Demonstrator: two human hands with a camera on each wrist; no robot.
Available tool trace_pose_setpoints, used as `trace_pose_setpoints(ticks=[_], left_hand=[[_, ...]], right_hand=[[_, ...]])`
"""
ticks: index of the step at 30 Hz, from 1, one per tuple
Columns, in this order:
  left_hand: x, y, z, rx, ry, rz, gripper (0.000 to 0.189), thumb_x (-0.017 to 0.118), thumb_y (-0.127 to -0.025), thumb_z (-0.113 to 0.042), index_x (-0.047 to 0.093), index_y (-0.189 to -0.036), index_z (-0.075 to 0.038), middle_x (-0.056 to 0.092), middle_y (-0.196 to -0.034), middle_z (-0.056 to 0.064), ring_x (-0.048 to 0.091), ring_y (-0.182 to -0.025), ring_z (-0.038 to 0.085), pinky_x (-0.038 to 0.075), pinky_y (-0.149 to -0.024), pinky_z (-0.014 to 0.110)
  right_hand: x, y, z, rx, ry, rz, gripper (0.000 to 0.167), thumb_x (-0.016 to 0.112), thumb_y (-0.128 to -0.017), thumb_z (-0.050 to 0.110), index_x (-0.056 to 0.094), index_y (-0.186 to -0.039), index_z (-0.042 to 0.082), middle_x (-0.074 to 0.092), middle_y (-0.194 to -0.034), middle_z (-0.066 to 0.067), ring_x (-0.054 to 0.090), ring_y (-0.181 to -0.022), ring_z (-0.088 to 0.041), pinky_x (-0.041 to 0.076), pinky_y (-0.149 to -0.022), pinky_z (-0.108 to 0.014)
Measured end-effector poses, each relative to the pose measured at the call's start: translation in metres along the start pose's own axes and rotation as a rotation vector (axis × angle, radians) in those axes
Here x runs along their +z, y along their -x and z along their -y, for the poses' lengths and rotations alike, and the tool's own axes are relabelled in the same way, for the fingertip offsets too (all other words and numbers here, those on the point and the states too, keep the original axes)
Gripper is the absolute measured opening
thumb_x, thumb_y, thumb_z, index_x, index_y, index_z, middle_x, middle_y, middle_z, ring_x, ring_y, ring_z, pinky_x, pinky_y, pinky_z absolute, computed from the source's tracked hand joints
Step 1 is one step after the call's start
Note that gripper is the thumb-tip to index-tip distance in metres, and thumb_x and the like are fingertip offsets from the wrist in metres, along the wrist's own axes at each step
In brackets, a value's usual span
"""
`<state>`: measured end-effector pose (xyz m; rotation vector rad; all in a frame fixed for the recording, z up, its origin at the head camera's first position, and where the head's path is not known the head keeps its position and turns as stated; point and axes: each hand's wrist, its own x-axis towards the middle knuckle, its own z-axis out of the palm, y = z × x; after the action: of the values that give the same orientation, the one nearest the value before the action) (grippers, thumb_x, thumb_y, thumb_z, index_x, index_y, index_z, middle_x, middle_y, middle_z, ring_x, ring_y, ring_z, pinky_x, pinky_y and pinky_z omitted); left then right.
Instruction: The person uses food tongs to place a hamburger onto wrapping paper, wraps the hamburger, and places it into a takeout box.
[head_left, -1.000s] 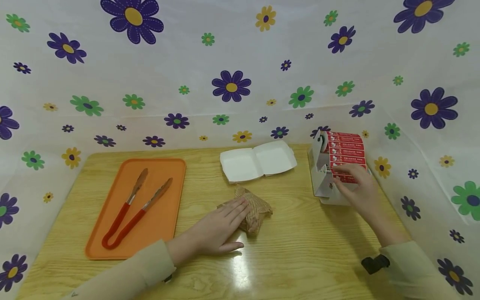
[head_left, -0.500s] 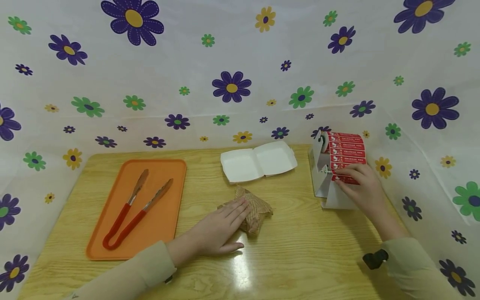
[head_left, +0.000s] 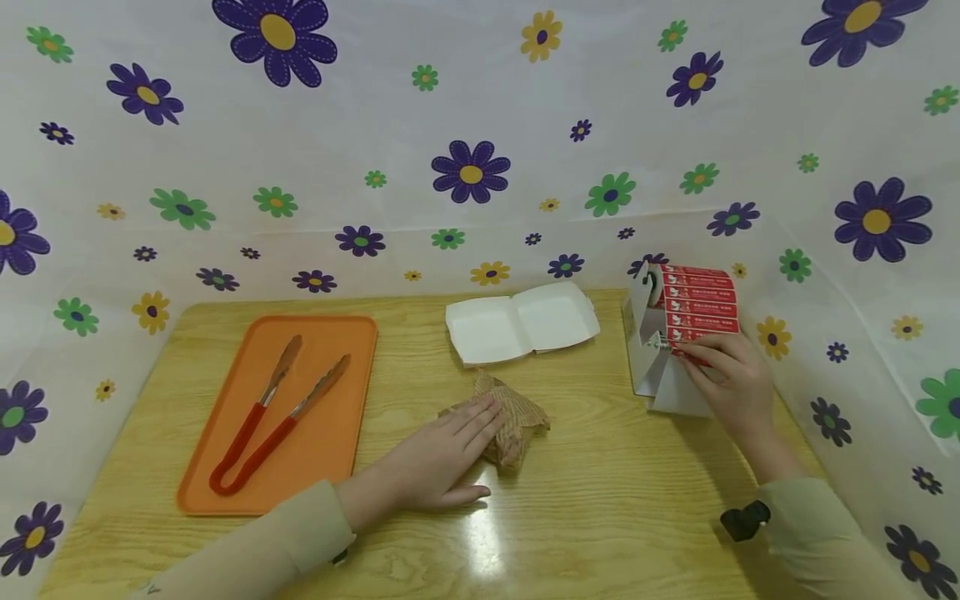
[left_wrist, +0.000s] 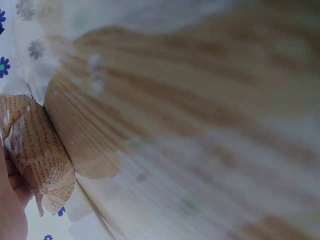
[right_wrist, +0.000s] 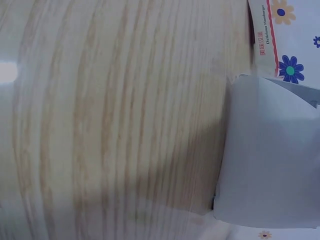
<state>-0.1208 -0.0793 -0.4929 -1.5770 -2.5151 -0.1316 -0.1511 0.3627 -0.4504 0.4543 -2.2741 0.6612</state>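
My left hand [head_left: 438,458] lies flat, fingers straight, on a brown printed paper-wrapped parcel [head_left: 528,417] near the table's middle. The crumpled wrapper [left_wrist: 40,150] also shows at the left of the left wrist view; what it wraps is hidden. At the right, my right hand [head_left: 733,387] pinches the lower edge of a red-and-white label [head_left: 701,321] between thumb and fingers. That label belongs to the strip coming off a roll on a white label dispenser [head_left: 643,367]. In the right wrist view only the dispenser's pale front [right_wrist: 272,155] shows, with the hand out of sight.
An open white takeaway box [head_left: 517,325] stands behind the parcel. On the left, an orange tray [head_left: 322,450] carries red-handled tongs [head_left: 247,454]. A flower-patterned sheet [head_left: 405,192] rises at the back and both sides of the wooden table [head_left: 600,517].
The thumb and fingers of my right hand have closed together on the label's edge. My left hand stays on the parcel. The head view has shifted slightly.
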Motion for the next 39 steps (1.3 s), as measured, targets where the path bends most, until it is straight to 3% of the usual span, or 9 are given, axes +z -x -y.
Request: trace_pose_setpoints(ticks=[3, 9, 15, 17, 24, 30, 32, 36, 39], left_hand=[[0.001, 0.0, 0.0, 0.005, -0.003, -0.004, 0.094, 0.059, -0.102, -0.061, 0.032, -0.164, 0.004, 0.035, -0.171, 0.021, 0.034, -0.16, 0.036, 0.037, -0.13, 0.043], [0.002, -0.001, -0.001, 0.011, -0.009, -0.013, 0.093, 0.059, -0.101, -0.061, 0.033, -0.164, 0.003, 0.036, -0.171, 0.021, 0.035, -0.16, 0.036, 0.037, -0.13, 0.043], [0.001, -0.002, -0.002, 0.011, -0.011, -0.008, 0.093, 0.059, -0.101, -0.061, 0.033, -0.164, 0.004, 0.036, -0.171, 0.021, 0.035, -0.16, 0.036, 0.036, -0.13, 0.043], [0.002, -0.002, -0.002, 0.01, -0.012, -0.005, 0.094, 0.059, -0.102, -0.061, 0.033, -0.164, 0.004, 0.036, -0.171, 0.021, 0.035, -0.16, 0.036, 0.036, -0.131, 0.043], [0.003, -0.001, -0.001, 0.0, -0.013, 0.009, 0.094, 0.057, -0.102, -0.062, 0.03, -0.165, 0.003, 0.033, -0.172, 0.021, 0.032, -0.161, 0.036, 0.034, -0.131, 0.043], [0.001, -0.001, 0.0, 0.0, -0.011, 0.007, 0.094, 0.058, -0.102, -0.062, 0.033, -0.164, 0.004, 0.034, -0.171, 0.022, 0.032, -0.161, 0.036, 0.036, -0.13, 0.044], [0.0, -0.001, 0.0, -0.001, -0.013, 0.01, 0.094, 0.058, -0.102, -0.062, 0.033, -0.164, 0.004, 0.034, -0.171, 0.022, 0.032, -0.161, 0.036, 0.036, -0.13, 0.044], [0.0, -0.001, 0.0, 0.003, -0.018, 0.016, 0.094, 0.057, -0.102, -0.063, 0.033, -0.164, 0.004, 0.034, -0.171, 0.022, 0.033, -0.161, 0.036, 0.035, -0.131, 0.043], [-0.001, -0.002, 0.0, 0.008, -0.019, 0.017, 0.094, 0.057, -0.102, -0.063, 0.033, -0.164, 0.004, 0.034, -0.171, 0.022, 0.034, -0.161, 0.036, 0.034, -0.131, 0.043]], right_hand=[[-0.001, 0.003, -0.001, -0.013, 0.01, -0.01, 0.053, 0.067, -0.103, 0.043, 0.08, -0.1, -0.008, 0.074, -0.1, -0.026, 0.06, -0.095, -0.041, 0.029, -0.105, -0.001], [0.003, 0.006, -0.002, -0.035, 0.007, -0.091, 0.059, 0.066, -0.101, 0.05, 0.081, -0.096, -0.007, 0.075, -0.096, -0.025, 0.063, -0.092, -0.043, 0.031, -0.107, -0.001], [0.002, 0.008, -0.005, -0.036, -0.016, -0.087, 0.062, 0.066, -0.1, 0.051, 0.08, -0.09, -0.009, 0.075, -0.093, -0.025, 0.061, -0.09, -0.039, 0.032, -0.106, -0.001], [-0.001, 0.007, -0.004, -0.021, -0.03, -0.071, 0.059, 0.067, -0.1, 0.049, 0.079, -0.09, -0.008, 0.075, -0.093, -0.024, 0.06, -0.09, -0.033, 0.033, -0.103, -0.001], [-0.02, -0.001, 0.009, -0.035, -0.099, -0.045, 0.067, 0.062, -0.103, 0.052, 0.076, -0.09, -0.012, 0.072, -0.09, -0.028, 0.049, -0.103, 0.013, 0.036, -0.096, -0.001], [-0.04, -0.015, 0.033, -0.04, -0.064, -0.091, 0.07, 0.061, -0.104, 0.052, 0.074, -0.089, -0.014, 0.071, -0.086, -0.029, 0.047, -0.106, 0.021, 0.038, -0.097, -0.001], [-0.044, -0.02, 0.043, -0.019, -0.104, -0.082, 0.057, 0.067, -0.104, 0.041, 0.074, -0.091, -0.014, 0.072, -0.087, -0.03, 0.052, -0.106, 0.02, 0.04, -0.099, -0.002], [-0.041, -0.029, 0.067, 0.033, -0.24, 0.039, 0.006, 0.077, -0.092, -0.007, 0.075, -0.097, -0.01, 0.075, -0.094, -0.018, 0.059, -0.106, 0.015, 0.045, -0.1, -0.005], [-0.029, -0.031, 0.083, 0.088, -0.395, 0.174, 0.031, 0.073, -0.079, -0.029, 0.074, -0.102, -0.007, 0.075, -0.101, -0.005, 0.063, -0.104, 0.008, 0.05, -0.097, -0.005]])
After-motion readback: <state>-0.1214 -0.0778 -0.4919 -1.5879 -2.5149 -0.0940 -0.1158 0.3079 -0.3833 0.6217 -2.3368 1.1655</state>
